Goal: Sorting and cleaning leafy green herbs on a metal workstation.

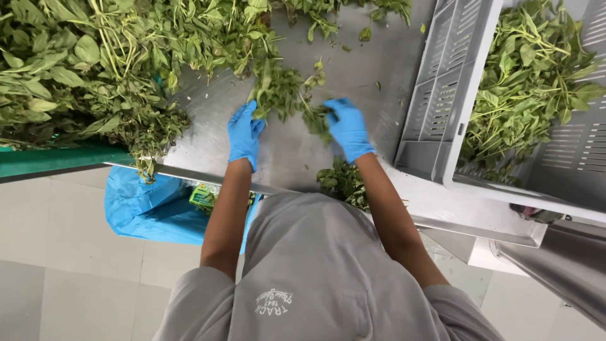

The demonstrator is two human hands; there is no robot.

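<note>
Head view: both blue-gloved hands meet at the steel worktop's (379, 76) near edge. The left hand (244, 132) grasps a leafy green herb bunch (281, 88); the right hand (347, 126) pinches its stems. A grey slotted plastic crate (442, 88) of greens sits at the right edge.

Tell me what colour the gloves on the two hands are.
Bright blue, on both the left hand and the right hand; the head view shows it.
</note>
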